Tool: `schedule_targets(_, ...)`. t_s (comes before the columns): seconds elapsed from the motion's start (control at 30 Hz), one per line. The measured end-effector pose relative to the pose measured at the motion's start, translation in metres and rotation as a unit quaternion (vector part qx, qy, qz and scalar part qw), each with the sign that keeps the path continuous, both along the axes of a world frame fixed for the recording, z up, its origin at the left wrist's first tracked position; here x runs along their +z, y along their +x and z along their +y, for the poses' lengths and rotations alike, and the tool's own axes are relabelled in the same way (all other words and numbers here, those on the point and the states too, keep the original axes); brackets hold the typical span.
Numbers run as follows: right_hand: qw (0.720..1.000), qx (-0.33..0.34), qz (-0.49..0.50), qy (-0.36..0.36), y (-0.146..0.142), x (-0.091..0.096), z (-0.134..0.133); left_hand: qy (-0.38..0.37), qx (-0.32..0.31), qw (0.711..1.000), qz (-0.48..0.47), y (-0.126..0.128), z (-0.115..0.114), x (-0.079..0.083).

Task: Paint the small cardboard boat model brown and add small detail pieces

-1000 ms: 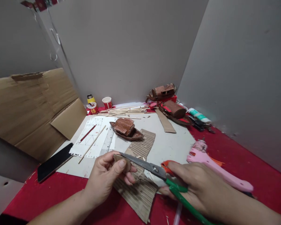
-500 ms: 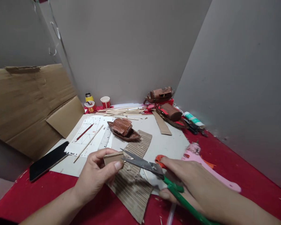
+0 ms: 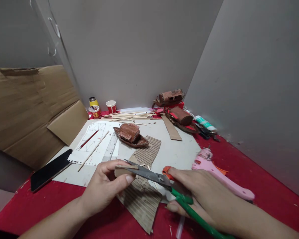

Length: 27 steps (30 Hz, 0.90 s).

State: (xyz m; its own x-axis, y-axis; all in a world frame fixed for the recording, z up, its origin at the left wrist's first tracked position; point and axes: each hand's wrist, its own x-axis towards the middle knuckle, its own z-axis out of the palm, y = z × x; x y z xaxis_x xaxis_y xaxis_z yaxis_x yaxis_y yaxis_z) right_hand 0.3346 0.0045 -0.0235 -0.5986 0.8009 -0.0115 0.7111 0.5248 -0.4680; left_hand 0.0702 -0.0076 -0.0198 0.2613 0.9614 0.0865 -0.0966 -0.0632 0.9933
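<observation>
Between thumb and fingers, my left hand (image 3: 106, 184) pinches a small piece of cardboard (image 3: 123, 171). My right hand (image 3: 194, 192) grips a pair of scissors (image 3: 153, 176) with green and orange handles, the blades parted and pointing left. Those blades lie at the top edge of the cardboard piece, one passing in front of it. Below both hands rests a strip of corrugated cardboard (image 3: 142, 202) with its ribs bare and small scraps on it. Just beyond the hands sits a small brown model boat (image 3: 131, 134).
Two more model boats (image 3: 180, 116) stand at the back right. A pink glue gun (image 3: 216, 172) lies to the right, and a black phone (image 3: 51, 169) to the left. Behind are wooden sticks (image 3: 132, 116) and paper cups (image 3: 111, 107). A large cardboard sheet (image 3: 27, 106) leans at left.
The scissor blades have moved left over the cardboard piece and now overlap its top edge. The piece sits slightly more to the right. The view has shifted a little.
</observation>
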Motion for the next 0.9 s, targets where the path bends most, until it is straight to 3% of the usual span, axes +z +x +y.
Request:
schedule_targets(0.2,0.999,0.008,0.000,0.047,0.002,-0.005,-0.001,0.008,0.001,1.000,-0.026,0.004,0.001,0.002)
schedule_targets(0.4,0.995,0.015,-0.011,0.100,0.003,-0.010,-0.002,-0.037,0.022,0.997,-0.069,0.007,-0.003,0.004)
schedule_targets(0.9,0.991,0.021,0.006,0.129,0.007,-0.016,-0.004,-0.055,0.021,0.994,-0.090,0.009,-0.003,0.003)
